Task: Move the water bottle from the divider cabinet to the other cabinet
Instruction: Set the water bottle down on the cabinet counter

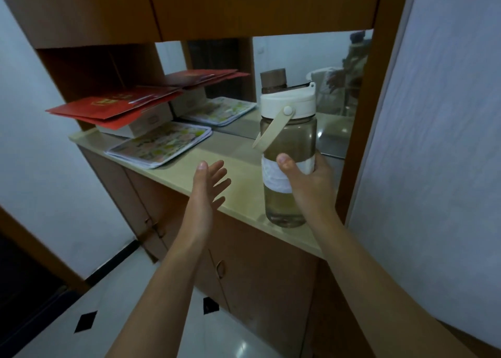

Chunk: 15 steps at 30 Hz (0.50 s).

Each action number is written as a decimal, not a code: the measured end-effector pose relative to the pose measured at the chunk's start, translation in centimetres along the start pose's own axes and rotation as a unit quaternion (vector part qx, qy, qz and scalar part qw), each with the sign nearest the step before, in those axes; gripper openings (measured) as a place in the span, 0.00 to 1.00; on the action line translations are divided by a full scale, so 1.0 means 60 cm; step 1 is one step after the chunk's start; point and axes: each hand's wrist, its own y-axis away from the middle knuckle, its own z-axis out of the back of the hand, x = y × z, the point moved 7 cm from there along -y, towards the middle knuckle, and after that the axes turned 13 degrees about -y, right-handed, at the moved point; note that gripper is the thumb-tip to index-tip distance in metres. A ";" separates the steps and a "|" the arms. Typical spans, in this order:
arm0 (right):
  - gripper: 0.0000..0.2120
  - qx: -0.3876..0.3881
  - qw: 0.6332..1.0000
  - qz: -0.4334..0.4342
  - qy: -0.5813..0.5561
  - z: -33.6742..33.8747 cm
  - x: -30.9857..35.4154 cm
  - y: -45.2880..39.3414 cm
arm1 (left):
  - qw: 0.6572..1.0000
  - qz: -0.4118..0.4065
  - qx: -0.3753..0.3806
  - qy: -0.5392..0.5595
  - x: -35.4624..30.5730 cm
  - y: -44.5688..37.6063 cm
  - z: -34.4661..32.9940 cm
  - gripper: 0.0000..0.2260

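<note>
At the front edge of the divider cabinet's counter (pixel 238 192), my right hand (pixel 306 179) grips the water bottle (pixel 288 146) around its middle, my left hand (pixel 208 187) open and empty beside it, so carrying it to the other cabinet remains.

shelf (pixel 238 168) | beige countertop | on it: tray (pixel 160 143); box (pixel 141 122) beneath red folders (pixel 113 105)

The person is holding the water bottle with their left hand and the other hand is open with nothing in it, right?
Not quite. The head view shows the right hand holding the water bottle, its grip wrapped around the white band. The left hand is the open one with nothing in it, over the counter.
</note>
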 end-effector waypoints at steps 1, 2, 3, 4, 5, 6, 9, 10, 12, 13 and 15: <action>0.18 -0.007 1.000 0.000 -0.002 0.001 -0.008 -0.009 | 1.000 0.006 0.005 0.003 0.004 -0.009 -0.006 0.32; 0.18 -0.014 1.000 0.000 -0.002 0.003 -0.017 -0.017 | 1.000 0.012 0.011 0.003 0.008 -0.017 -0.013 0.31; 0.18 -0.022 1.000 -0.001 0.000 0.005 -0.024 -0.024 | 1.000 0.015 0.019 -0.001 0.012 -0.025 -0.022 0.30; 0.17 -0.030 1.000 0.000 0.004 0.008 -0.032 -0.031 | 0.999 0.018 0.028 -0.007 0.016 -0.033 -0.032 0.28; 0.16 -0.038 0.999 0.001 0.010 0.011 -0.038 -0.037 | 0.999 0.021 0.036 -0.010 0.019 -0.041 -0.043 0.27; 0.15 -0.047 0.999 0.003 0.015 0.013 -0.044 -0.044 | 0.999 0.023 0.043 -0.009 0.022 -0.050 -0.052 0.27; 0.18 -0.077 0.996 0.012 0.035 0.020 -0.053 -0.062 | 0.997 0.023 0.070 -0.005 0.026 -0.083 -0.074 0.26; 0.21 -0.088 0.995 0.011 0.037 0.022 -0.057 -0.068 | 0.996 0.023 0.081 -0.004 0.027 -0.096 -0.082 0.26; 0.25 -0.105 0.994 0.000 0.036 0.026 -0.067 -0.078 | 0.994 0.021 0.103 0.001 0.031 -0.119 -0.100 0.26; 0.27 -0.115 0.993 -0.001 0.039 0.030 -0.071 -0.083 | 0.993 0.019 0.112 0.005 0.033 -0.129 -0.109 0.26; 0.31 -0.134 0.990 -0.003 0.047 0.035 -0.077 -0.095 | 0.992 0.014 0.127 0.015 0.036 -0.146 -0.128 0.27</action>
